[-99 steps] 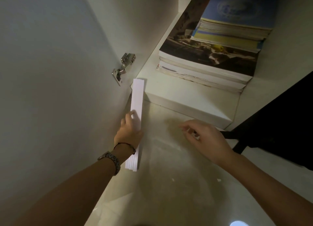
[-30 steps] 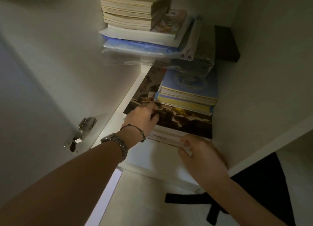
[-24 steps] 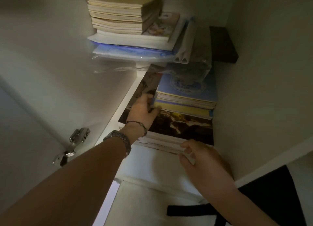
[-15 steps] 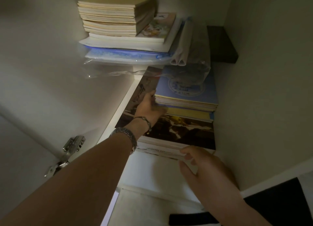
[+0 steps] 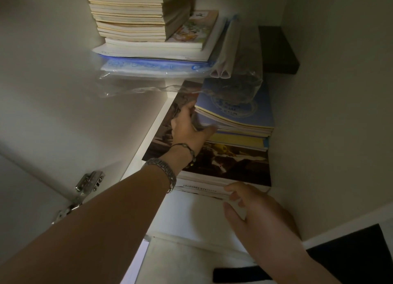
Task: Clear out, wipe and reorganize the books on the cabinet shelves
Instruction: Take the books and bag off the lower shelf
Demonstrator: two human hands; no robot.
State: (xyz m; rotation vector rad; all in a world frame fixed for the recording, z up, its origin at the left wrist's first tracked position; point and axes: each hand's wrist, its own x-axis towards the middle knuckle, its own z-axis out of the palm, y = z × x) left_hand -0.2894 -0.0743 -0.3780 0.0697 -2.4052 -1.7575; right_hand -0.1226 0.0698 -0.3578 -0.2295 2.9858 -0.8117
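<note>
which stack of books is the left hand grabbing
The blue-covered stack on the lower shelf: the left hand grips its corner. The cream stack sits untouched on the shelf above.

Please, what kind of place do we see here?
Probably the inside of a white household storage cabinet: stacked books lie on a shelf, and a metal door hinge sits on the side panel.
</note>
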